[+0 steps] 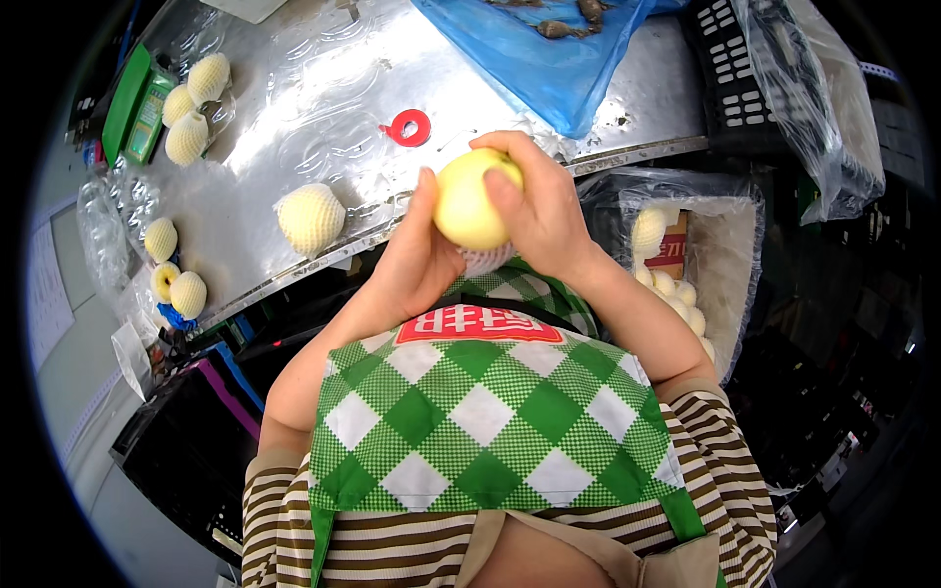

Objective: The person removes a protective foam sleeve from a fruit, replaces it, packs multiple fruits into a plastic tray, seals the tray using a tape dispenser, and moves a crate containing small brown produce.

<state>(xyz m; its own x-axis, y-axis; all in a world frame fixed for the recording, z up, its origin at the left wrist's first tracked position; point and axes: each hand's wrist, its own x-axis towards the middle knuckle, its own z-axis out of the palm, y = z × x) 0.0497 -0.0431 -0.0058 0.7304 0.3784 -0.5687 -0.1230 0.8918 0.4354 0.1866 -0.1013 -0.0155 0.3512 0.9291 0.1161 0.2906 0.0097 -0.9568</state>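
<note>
Both my hands are around a smooth, round yellow fruit (pixel 474 198), perhaps an apple or a pear, in front of my apron. My right hand (pixel 542 202) grips its top and right side, thumb across the front. The fingers and palm of my left hand (pixel 420 257) support it from the left and below. A foam fruit net (pixel 487 259) shows under the fruit, bunched between my hands; how far it covers the fruit is hidden. To the left, a fruit in a foam net (pixel 312 220) sits on the metal table (pixel 242 184) near its front edge.
Several netted fruits (pixel 188 138) lie at the table's left side beside a green scale (pixel 140 117). A red tape roll (pixel 409 128) lies mid-table. Blue plastic (pixel 537 66) bears brown roots. At right are a lined box (pixel 724 264) of netted fruit and a black crate (pixel 735 81).
</note>
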